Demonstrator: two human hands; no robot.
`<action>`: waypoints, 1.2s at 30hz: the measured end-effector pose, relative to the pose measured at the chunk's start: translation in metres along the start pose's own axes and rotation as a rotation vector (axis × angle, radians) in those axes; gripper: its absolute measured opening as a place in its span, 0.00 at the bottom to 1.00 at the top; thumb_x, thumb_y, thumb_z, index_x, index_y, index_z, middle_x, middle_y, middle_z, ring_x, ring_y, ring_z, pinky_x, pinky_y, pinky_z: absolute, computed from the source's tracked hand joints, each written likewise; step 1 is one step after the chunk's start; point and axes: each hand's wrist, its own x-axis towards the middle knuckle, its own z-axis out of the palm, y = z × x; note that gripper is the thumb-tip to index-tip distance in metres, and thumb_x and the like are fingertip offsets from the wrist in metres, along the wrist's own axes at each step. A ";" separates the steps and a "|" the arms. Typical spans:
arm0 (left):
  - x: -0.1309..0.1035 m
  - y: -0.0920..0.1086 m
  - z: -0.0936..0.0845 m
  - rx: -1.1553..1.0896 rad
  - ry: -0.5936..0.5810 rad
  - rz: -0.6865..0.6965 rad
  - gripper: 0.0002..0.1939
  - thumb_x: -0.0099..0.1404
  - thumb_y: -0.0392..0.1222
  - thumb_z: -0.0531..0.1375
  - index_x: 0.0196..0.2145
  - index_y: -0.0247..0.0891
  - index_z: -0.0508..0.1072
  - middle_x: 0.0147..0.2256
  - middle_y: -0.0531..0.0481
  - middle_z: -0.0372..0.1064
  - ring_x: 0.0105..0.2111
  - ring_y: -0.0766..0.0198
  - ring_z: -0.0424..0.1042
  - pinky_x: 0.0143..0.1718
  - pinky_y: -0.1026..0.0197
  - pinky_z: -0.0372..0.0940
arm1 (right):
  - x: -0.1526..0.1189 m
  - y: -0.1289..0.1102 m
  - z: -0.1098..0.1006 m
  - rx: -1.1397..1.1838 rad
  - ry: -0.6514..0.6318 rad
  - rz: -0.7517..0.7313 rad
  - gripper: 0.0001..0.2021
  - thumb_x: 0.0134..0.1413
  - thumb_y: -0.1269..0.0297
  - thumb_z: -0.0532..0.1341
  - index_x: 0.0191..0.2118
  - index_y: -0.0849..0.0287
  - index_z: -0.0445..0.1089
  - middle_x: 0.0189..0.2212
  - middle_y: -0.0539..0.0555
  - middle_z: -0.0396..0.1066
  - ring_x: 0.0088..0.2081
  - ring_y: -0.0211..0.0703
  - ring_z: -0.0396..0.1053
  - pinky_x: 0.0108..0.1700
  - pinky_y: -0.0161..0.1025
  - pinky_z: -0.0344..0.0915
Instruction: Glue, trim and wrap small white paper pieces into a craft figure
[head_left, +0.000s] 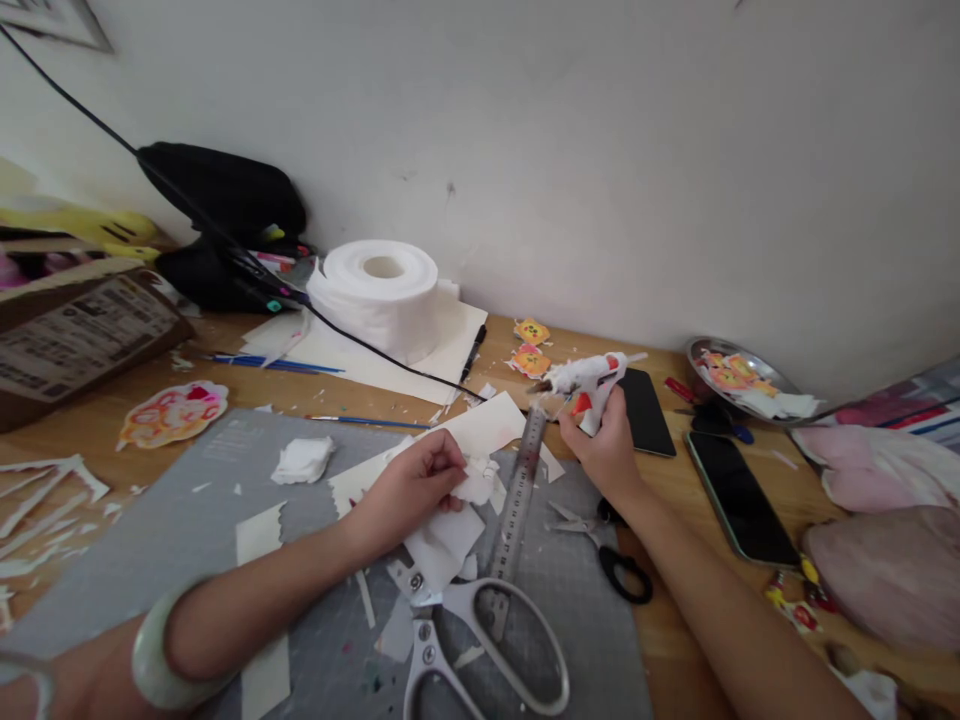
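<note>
My right hand is wrapped round the grip of a white hot glue gun with an orange trigger. Its nozzle points left, above the table. My left hand is closed in a pinch at a small crumpled white paper piece, partly hidden by the fingers. Cut white paper lies under that hand. Just right of it a steel ruler slants across the grey cutting mat. Large silver-handled scissors lie in front, and small black-handled scissors rest below my right hand.
A white tissue roll stands at the back on paper sheets. A black cord crosses before it. A cardboard box is left. A phone, a black tablet-like slab and a metal bowl of painted cutouts sit right.
</note>
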 end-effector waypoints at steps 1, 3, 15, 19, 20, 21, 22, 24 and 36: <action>0.000 0.000 0.000 -0.002 0.001 -0.005 0.05 0.53 0.36 0.55 0.25 0.39 0.59 0.18 0.62 0.59 0.16 0.73 0.62 0.18 0.70 0.56 | -0.001 0.000 0.001 -0.034 -0.015 -0.026 0.20 0.38 0.58 0.61 0.39 0.59 0.57 0.29 0.54 0.66 0.32 0.46 0.65 0.34 0.42 0.62; 0.000 0.000 0.000 -0.005 0.001 -0.014 0.05 0.53 0.35 0.55 0.25 0.39 0.59 0.19 0.62 0.58 0.16 0.73 0.61 0.18 0.71 0.56 | -0.003 0.001 0.002 -0.119 -0.042 -0.087 0.21 0.37 0.56 0.62 0.38 0.58 0.57 0.30 0.55 0.66 0.33 0.48 0.66 0.34 0.42 0.63; 0.000 0.002 0.002 0.021 -0.009 -0.022 0.05 0.52 0.34 0.55 0.24 0.39 0.59 0.17 0.62 0.59 0.16 0.73 0.61 0.18 0.71 0.56 | -0.003 0.006 0.006 -0.287 -0.157 -0.336 0.09 0.47 0.63 0.56 0.35 0.57 0.57 0.30 0.56 0.65 0.34 0.48 0.66 0.35 0.44 0.64; -0.001 0.006 0.002 0.054 -0.002 -0.024 0.05 0.51 0.34 0.55 0.24 0.39 0.59 0.17 0.62 0.58 0.15 0.74 0.60 0.17 0.71 0.56 | -0.002 0.004 0.006 -0.285 -0.207 -0.362 0.07 0.48 0.65 0.55 0.34 0.57 0.57 0.31 0.56 0.65 0.35 0.49 0.65 0.37 0.46 0.64; -0.001 0.007 0.002 0.056 -0.004 -0.024 0.05 0.51 0.34 0.55 0.24 0.39 0.59 0.17 0.62 0.58 0.15 0.74 0.60 0.17 0.71 0.56 | -0.002 0.005 0.006 -0.285 -0.209 -0.364 0.07 0.48 0.65 0.55 0.34 0.57 0.57 0.31 0.56 0.64 0.35 0.49 0.65 0.37 0.46 0.64; -0.002 0.008 0.002 0.058 -0.006 -0.024 0.05 0.51 0.34 0.55 0.24 0.39 0.59 0.17 0.62 0.57 0.15 0.74 0.60 0.17 0.71 0.56 | -0.002 0.005 0.006 -0.285 -0.210 -0.365 0.07 0.48 0.65 0.55 0.34 0.57 0.57 0.31 0.57 0.64 0.35 0.49 0.65 0.37 0.47 0.64; -0.002 0.008 0.002 0.058 -0.011 -0.027 0.05 0.51 0.34 0.55 0.24 0.39 0.59 0.17 0.62 0.57 0.15 0.74 0.60 0.17 0.71 0.56 | -0.003 0.005 0.006 -0.284 -0.210 -0.366 0.07 0.48 0.66 0.55 0.34 0.57 0.57 0.31 0.57 0.64 0.36 0.50 0.65 0.37 0.47 0.64; -0.003 0.008 0.002 0.059 -0.018 -0.031 0.05 0.51 0.35 0.55 0.24 0.39 0.59 0.18 0.62 0.57 0.15 0.74 0.60 0.17 0.71 0.56 | -0.003 0.006 0.007 -0.282 -0.215 -0.366 0.07 0.47 0.66 0.54 0.35 0.57 0.57 0.31 0.57 0.64 0.36 0.50 0.64 0.37 0.47 0.64; -0.003 0.008 0.003 0.088 -0.021 -0.027 0.06 0.51 0.37 0.56 0.24 0.39 0.59 0.18 0.61 0.56 0.16 0.72 0.60 0.18 0.70 0.57 | -0.003 0.003 0.004 -0.238 -0.265 -0.326 0.06 0.47 0.69 0.52 0.34 0.57 0.58 0.32 0.56 0.64 0.37 0.48 0.63 0.38 0.47 0.63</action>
